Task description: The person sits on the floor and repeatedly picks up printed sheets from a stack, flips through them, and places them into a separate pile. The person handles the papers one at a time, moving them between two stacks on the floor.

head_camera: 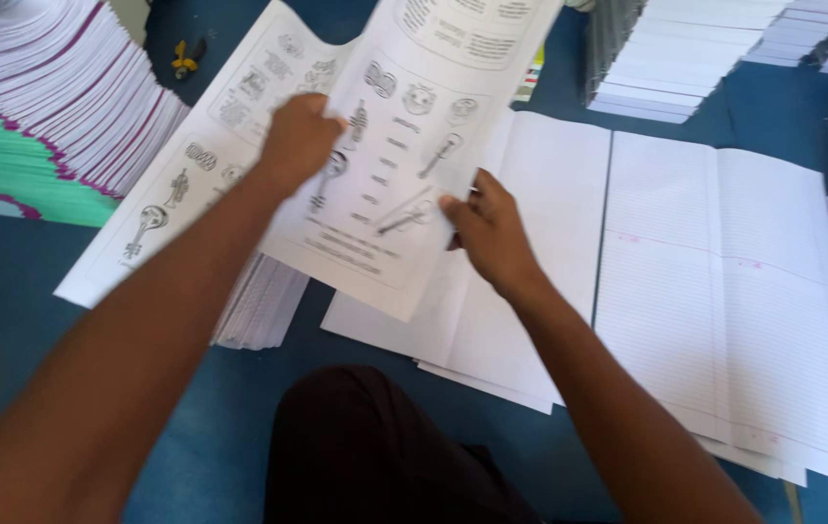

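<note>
Printed sheet blurred; top cut off | left hand, right hand pinching it

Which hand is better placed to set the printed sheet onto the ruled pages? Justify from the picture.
Probably the right hand: it pinches the printed sheet at its lower edge, directly above the ruled pages. The left hand holds the sheet's far side, over the printed stack.

A blue floor carries everything here, lit evenly by soft daylight with only faint shadows. At its far left corner rises a slanting stack of paper with pink and green edges. Small yellow-handled pliers lie just beside it. Along the far right edge stand grey-sided stacks of white sheets.
</note>
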